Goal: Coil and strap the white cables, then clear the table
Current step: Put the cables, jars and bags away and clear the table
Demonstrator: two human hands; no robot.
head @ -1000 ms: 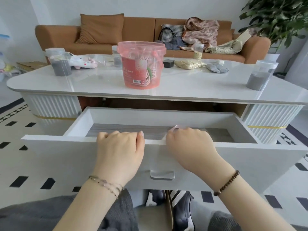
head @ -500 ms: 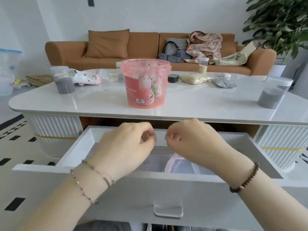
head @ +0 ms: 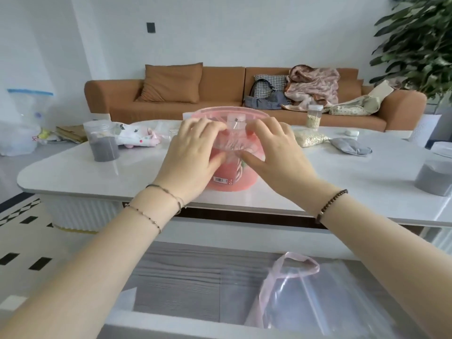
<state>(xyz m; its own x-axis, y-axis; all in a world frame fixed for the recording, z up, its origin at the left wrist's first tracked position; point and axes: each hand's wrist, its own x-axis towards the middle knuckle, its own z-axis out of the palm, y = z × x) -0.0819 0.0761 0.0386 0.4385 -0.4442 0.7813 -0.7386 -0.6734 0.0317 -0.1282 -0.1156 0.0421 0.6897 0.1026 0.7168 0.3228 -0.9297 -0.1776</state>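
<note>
Jar of grey powder point(head: 104, 144) stands on the white table point(head: 137, 173), left. Left hand point(head: 193, 154) grips the pink bucket point(head: 231, 185), fingers over the lid, thumb on the wall. White cables point(head: 231, 144) show dimly inside. Right hand point(head: 276, 152) grips the opposite side likewise. Open drawer point(head: 186, 272) below holds clear bags point(head: 308, 299).

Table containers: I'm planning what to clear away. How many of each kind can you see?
Pink bucket: 1
Grey-filled jars: 2
Grain jar: 1
Clear jar, partly hidden: 1
Total: 5
</note>
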